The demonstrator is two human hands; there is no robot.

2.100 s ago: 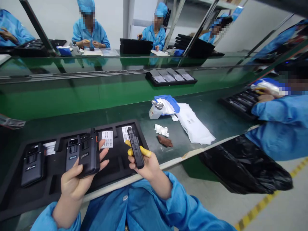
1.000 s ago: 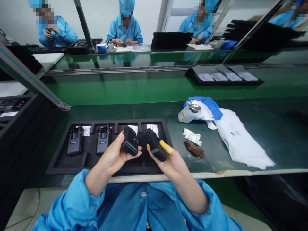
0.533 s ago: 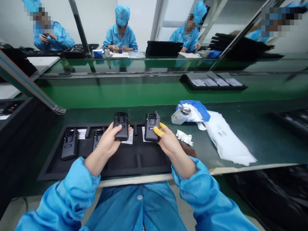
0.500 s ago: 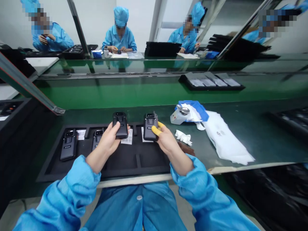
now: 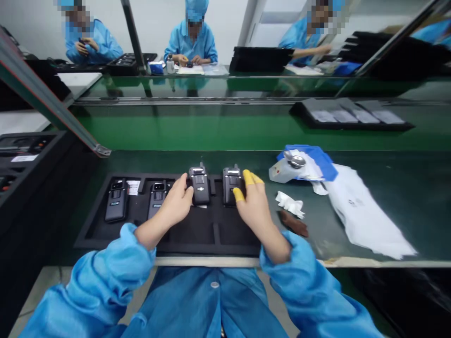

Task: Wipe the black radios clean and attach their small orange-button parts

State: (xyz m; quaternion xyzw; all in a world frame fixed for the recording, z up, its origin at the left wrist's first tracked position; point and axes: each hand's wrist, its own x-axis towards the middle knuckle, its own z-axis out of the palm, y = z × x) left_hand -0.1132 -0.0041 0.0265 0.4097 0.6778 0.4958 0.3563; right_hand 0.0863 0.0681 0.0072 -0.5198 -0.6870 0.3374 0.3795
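Observation:
Two black handsets with short antennas stand side by side at the far edge of a black foam tray point(image 5: 190, 239). My left hand point(image 5: 176, 202) is beside the left one point(image 5: 200, 185), thumb and fingers apart at its left edge and not wrapped round it. Yellow finger cots cover some fingertips of my right hand point(image 5: 254, 202). Its fingers are spread, and the thumb is at the lower right edge of the right handset point(image 5: 230, 185). Another black handset point(image 5: 117, 202) lies in the tray's left compartment, and one more point(image 5: 157, 197) is partly behind my left hand.
To the right are a blue bin point(image 5: 319, 157) with white wipes, a white bottle point(image 5: 282, 172) with a metal top, a crumpled white tissue point(image 5: 291, 204), a brown cloth point(image 5: 294, 223) and a white sheet point(image 5: 366, 206). Co-workers sit behind the glass partition. A stacked black tray point(image 5: 33, 155) stands left.
Both handsets have gone from my grasp into the tray, and my fingers have loosened from them. The view has shifted, so the bench appears slightly farther right.

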